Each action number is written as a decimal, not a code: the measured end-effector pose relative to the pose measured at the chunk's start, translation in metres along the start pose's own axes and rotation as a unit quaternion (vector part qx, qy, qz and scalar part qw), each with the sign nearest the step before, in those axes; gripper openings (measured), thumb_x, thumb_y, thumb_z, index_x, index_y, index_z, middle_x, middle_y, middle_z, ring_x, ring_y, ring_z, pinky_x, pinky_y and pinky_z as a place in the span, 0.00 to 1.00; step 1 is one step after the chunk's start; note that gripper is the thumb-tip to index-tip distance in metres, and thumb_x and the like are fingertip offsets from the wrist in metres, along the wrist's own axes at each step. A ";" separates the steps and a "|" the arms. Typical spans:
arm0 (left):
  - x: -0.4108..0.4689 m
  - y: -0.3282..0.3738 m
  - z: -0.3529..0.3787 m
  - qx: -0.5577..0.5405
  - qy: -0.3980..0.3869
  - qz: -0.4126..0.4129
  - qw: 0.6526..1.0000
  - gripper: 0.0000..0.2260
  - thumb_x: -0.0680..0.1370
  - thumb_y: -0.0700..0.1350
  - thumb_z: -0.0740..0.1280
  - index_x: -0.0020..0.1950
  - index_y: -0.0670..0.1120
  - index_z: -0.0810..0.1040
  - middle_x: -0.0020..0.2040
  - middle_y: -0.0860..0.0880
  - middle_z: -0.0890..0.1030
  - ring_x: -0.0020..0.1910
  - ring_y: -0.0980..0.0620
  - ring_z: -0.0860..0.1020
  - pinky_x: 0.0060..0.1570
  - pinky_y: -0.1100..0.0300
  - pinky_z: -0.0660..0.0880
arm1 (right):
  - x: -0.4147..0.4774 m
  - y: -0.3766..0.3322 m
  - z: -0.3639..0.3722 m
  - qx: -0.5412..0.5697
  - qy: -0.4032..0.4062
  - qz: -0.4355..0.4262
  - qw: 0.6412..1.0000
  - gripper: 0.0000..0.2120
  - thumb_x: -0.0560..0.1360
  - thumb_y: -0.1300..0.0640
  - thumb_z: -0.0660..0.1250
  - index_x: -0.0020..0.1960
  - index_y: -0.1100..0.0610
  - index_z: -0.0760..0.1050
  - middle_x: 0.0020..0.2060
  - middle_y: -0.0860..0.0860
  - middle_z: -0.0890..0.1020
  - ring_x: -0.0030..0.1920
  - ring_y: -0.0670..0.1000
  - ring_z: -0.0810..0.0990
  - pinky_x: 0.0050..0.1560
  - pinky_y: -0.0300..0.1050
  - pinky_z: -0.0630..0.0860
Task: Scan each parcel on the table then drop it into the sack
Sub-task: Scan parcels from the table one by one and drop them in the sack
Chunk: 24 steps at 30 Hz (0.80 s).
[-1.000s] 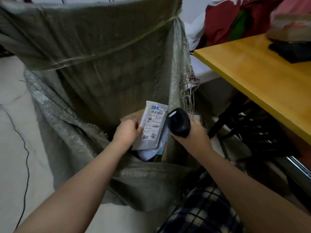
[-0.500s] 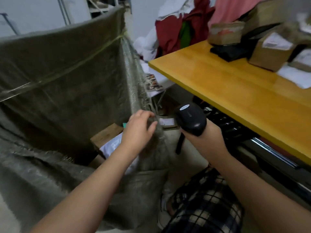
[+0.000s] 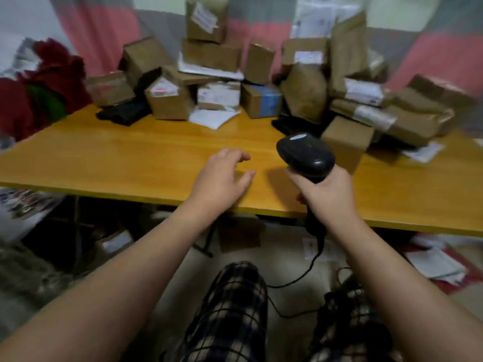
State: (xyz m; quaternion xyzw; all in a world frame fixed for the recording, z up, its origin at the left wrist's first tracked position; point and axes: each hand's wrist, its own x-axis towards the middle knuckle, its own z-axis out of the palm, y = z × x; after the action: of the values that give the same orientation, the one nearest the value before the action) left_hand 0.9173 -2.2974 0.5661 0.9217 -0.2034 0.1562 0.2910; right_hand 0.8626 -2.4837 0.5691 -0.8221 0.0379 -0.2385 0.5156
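Surface: a yellow wooden table (image 3: pixel 117 158) crosses the middle of the frame; behind it the wall and a pink and grey cloth are blurred.
Parcels: the brown cardboard parcels (image 3: pixel 209 56) are heaped along the far edge of the table, in the upper middle and upper right. Many carry white labels. Probably they are piled there so that the near half is free for scanning.
Nearest parcel: a small plain brown box (image 3: pixel 347 137) stands just right of the scanner head, apart from both hands.
Right hand: the right hand (image 3: pixel 326 197) is clamped around the grip of a black handheld barcode scanner (image 3: pixel 305 155), whose head is turned to the heap, ready to read a label. Its black cable (image 3: pixel 300 278) hangs toward the floor.
Left hand: the left hand (image 3: pixel 222 173) holds nothing, with fingers apart and relaxed above the bare table near the front edge. I judge it is reaching for the next parcel.
Sack: not clearly visible. A grey blurred mass at the lower left may be it, but I cannot tell.
Progress: many parcels are on the table, so the task looks far from the end.
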 end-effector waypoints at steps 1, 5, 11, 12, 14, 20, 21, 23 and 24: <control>0.009 0.013 0.012 -0.006 -0.011 0.010 1.000 0.15 0.77 0.51 0.67 0.63 0.48 0.75 0.60 0.48 0.75 0.58 0.47 0.74 0.57 0.55 0.70 | 0.000 0.007 -0.015 -0.004 0.015 0.010 1.000 0.11 0.69 0.49 0.75 0.48 0.51 0.79 0.36 0.47 0.81 0.43 0.56 0.83 0.45 0.48 0.78; 0.041 0.063 0.054 -0.034 -0.036 0.040 0.998 0.21 0.77 0.53 0.68 0.67 0.48 0.71 0.63 0.48 0.72 0.61 0.47 0.72 0.60 0.53 0.71 | 0.002 0.022 -0.064 0.000 0.068 0.046 0.997 0.21 0.64 0.41 0.74 0.51 0.51 0.81 0.39 0.51 0.84 0.43 0.56 0.83 0.47 0.53 0.80; 0.081 0.116 0.091 -0.051 -0.056 0.027 0.997 0.31 0.74 0.60 0.68 0.73 0.51 0.64 0.70 0.46 0.63 0.69 0.45 0.65 0.66 0.53 0.65 | 0.016 0.031 -0.117 0.010 0.136 0.080 0.987 0.09 0.71 0.52 0.75 0.48 0.54 0.80 0.30 0.49 0.80 0.29 0.48 0.80 0.30 0.40 0.75; 0.086 0.121 0.095 -0.042 -0.060 0.024 0.997 0.33 0.74 0.62 0.68 0.74 0.51 0.62 0.71 0.45 0.61 0.70 0.44 0.63 0.67 0.52 0.65 | 0.018 0.032 -0.123 0.015 0.143 0.085 0.986 0.08 0.71 0.52 0.74 0.47 0.54 0.80 0.31 0.50 0.81 0.30 0.50 0.80 0.31 0.42 0.75; 0.096 0.134 0.102 -0.019 -0.067 0.014 0.997 0.38 0.72 0.65 0.67 0.76 0.51 0.58 0.74 0.43 0.58 0.71 0.42 0.60 0.69 0.49 0.63 | 0.020 0.037 -0.131 0.031 0.155 0.094 0.983 0.08 0.71 0.52 0.75 0.47 0.53 0.80 0.33 0.51 0.81 0.32 0.53 0.81 0.35 0.45 0.77; 0.115 0.151 0.111 0.006 -0.094 -0.025 0.995 0.41 0.71 0.66 0.68 0.77 0.51 0.55 0.72 0.41 0.60 0.69 0.40 0.62 0.66 0.46 0.66 | 0.045 0.035 -0.155 0.126 0.199 0.120 0.964 0.12 0.70 0.53 0.76 0.52 0.51 0.79 0.46 0.47 0.82 0.49 0.46 0.79 0.44 0.41 0.73; 0.116 0.149 0.111 -0.001 -0.093 -0.027 0.995 0.40 0.71 0.64 0.68 0.76 0.51 0.55 0.71 0.41 0.61 0.68 0.40 0.63 0.65 0.47 0.66 | 0.051 0.030 -0.160 0.178 0.190 0.159 0.952 0.11 0.70 0.53 0.75 0.51 0.50 0.79 0.46 0.47 0.81 0.49 0.47 0.78 0.43 0.42 0.71; 0.115 0.143 0.108 -0.012 -0.087 -0.024 0.996 0.39 0.72 0.62 0.69 0.76 0.51 0.56 0.69 0.42 0.62 0.67 0.41 0.64 0.65 0.49 0.66 | 0.062 0.026 -0.168 0.272 0.149 0.243 0.919 0.13 0.71 0.51 0.73 0.54 0.52 0.78 0.45 0.49 0.81 0.48 0.51 0.78 0.40 0.45 0.71; 0.114 0.139 0.106 -0.016 -0.084 -0.023 0.996 0.39 0.72 0.61 0.69 0.76 0.51 0.56 0.69 0.42 0.62 0.67 0.41 0.64 0.65 0.49 0.66 | 0.067 0.027 -0.170 0.298 0.127 0.268 0.908 0.15 0.72 0.50 0.72 0.56 0.53 0.78 0.44 0.51 0.82 0.48 0.52 0.79 0.40 0.46 0.72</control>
State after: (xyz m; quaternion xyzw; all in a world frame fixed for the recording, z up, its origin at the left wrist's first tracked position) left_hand 0.9693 -2.4968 0.5951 0.9311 -0.2084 0.0684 0.2914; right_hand 0.8538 -2.6578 0.6293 -0.5520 0.2490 -0.1944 0.7716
